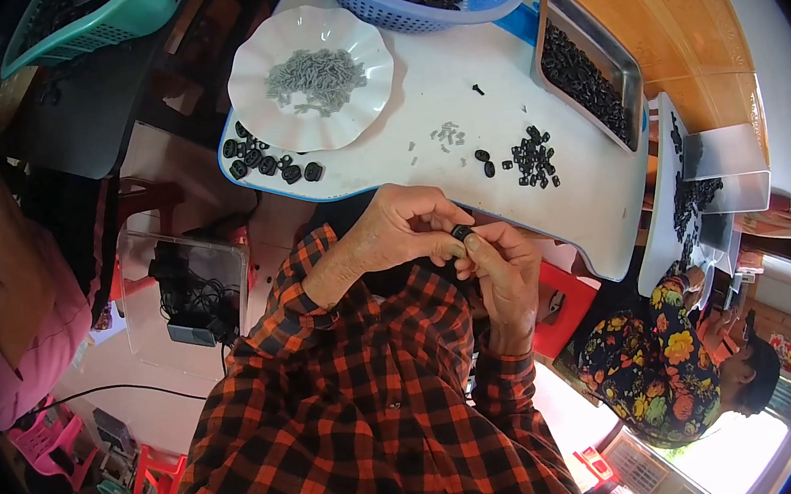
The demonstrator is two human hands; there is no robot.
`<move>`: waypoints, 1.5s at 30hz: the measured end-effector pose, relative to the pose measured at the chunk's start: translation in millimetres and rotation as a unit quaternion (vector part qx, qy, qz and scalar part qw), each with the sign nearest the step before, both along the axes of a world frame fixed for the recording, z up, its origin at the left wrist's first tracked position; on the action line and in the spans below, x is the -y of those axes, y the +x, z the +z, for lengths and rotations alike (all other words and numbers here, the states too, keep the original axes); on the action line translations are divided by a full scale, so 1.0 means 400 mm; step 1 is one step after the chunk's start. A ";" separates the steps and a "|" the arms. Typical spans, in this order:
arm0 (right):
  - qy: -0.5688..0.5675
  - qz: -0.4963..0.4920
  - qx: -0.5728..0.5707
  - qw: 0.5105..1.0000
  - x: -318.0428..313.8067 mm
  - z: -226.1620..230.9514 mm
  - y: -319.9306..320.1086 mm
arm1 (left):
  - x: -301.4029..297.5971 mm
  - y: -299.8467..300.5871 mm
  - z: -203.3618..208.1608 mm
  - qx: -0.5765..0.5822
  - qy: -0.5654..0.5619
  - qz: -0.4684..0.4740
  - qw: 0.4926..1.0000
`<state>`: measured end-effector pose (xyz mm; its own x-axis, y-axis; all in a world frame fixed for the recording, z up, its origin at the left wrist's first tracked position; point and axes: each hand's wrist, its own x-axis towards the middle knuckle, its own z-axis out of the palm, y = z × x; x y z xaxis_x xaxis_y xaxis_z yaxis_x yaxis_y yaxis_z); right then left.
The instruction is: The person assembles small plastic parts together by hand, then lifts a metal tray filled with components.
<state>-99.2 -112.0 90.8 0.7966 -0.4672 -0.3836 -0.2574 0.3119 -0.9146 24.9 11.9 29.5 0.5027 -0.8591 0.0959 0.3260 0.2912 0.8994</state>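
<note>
Black part: the small black part (pixel 462 232) is sitting between both hands, just off the counter's near edge; fingertips are covering much of it, leaving its shape hard to make out.
Left hand: the left hand (pixel 396 232) is keeping a nearly closed grip, thumb and forefinger pinching the part.
Right hand: the right hand (pixel 505 273) is pinching it from the other side, its grip just as narrow; the lower fingers are curling out of sight.
Counter: the white counter (pixel 378 168) is showing a blue-trimmed near edge.
Near edge, middle: black pieces (pixel 534 157) are lying loose, with clear slivers (pixel 447 133) beside them.
Left corner: dark rounded parts (pixel 266 165) are clustering, some hiding under a scalloped white plate (pixel 249 90) that is holding greyish pieces (pixel 315 77).
Right edge: a metal tray (pixel 635 95) is carrying black pieces too small to tell apart.
Far edge: a blue basket (pixel 382 12) is running out of view.
Room: co-workers are sitting on both sides, the left one partly cut off.
</note>
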 end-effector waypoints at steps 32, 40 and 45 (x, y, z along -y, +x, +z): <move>0.122 0.038 0.081 0.988 0.039 -0.066 -0.006 | -0.005 -0.003 0.007 -0.075 0.001 -0.049 0.996; 0.139 0.052 0.069 0.987 0.045 -0.059 -0.007 | -0.008 0.005 0.015 -0.066 0.010 -0.072 0.995; 0.119 0.059 0.049 0.990 0.039 -0.038 -0.012 | -0.010 0.004 0.021 -0.078 -0.008 -0.084 0.993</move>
<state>-103.9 -127.5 75.6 0.8796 -0.2735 -0.3892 -0.2182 0.4950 -0.8410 26.5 16.1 38.0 0.3617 -0.9314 0.0422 0.5072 0.2345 0.8293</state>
